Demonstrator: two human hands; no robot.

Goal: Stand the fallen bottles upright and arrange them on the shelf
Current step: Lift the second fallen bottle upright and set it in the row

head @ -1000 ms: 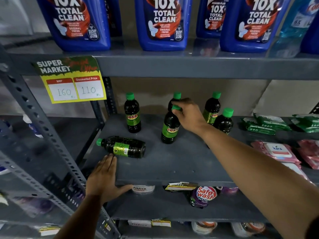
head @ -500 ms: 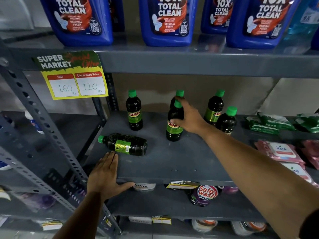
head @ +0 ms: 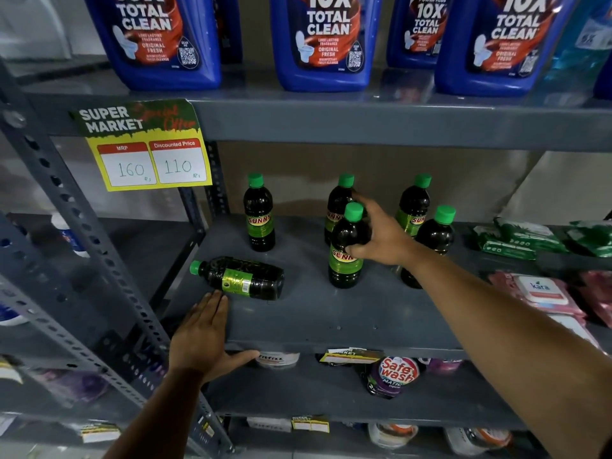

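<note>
Dark bottles with green caps and green SUNNY labels stand on the grey middle shelf (head: 331, 319). My right hand (head: 381, 236) grips the shoulder of an upright bottle (head: 346, 256) in the front middle. Behind it stand another bottle (head: 336, 207), a back-right bottle (head: 414, 207) and a front-right bottle (head: 437, 233). A lone bottle (head: 259, 217) stands at the back left. One fallen bottle (head: 241, 278) lies on its side, cap pointing left. My left hand (head: 202, 336) rests flat on the shelf's front edge, fingertips just short of the fallen bottle.
Large blue toilet-cleaner jugs (head: 324, 41) fill the shelf above. A yellow price tag (head: 145, 150) hangs at its left edge. Green packets (head: 520, 240) and pink wipe packs (head: 543, 293) lie at the right. A slotted steel upright (head: 82, 233) runs at the left. Pouches (head: 394, 376) sit below.
My right hand has stood the tilted bottle upright and shifted its grip from the cap down to the shoulder. My left hand has stayed on the shelf edge.
</note>
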